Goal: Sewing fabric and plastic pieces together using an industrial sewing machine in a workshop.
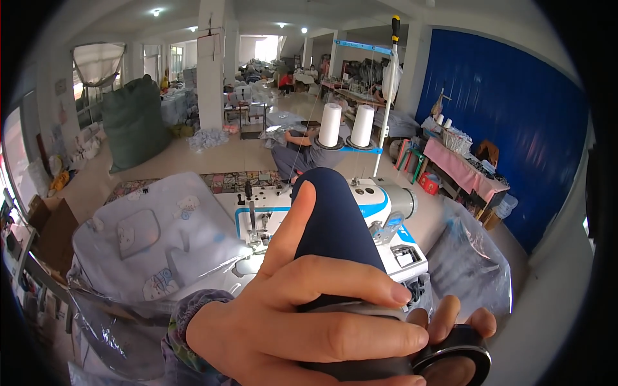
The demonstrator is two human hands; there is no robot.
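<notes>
A dark blue, round-ended cylinder (335,219), like a flask, is held up close in front of me; its lower part turns grey and black. My left hand (290,321), with a patterned sleeve at the wrist, wraps around it, thumb pointing up along its side. At the lower right my right hand (454,321) shows only its fingertips, curled over a black round ring (460,354) at the cylinder's near end. Whether the ring is a separate cap cannot be told.
Behind the hands stands a white sewing machine (386,206) with blue trim and two white thread cones (330,125). Clear plastic bags of pale printed fabric (148,238) lie left, another bag (470,257) right. A person (302,151) sits on the floor beyond; a big green sack (132,122) stands far left.
</notes>
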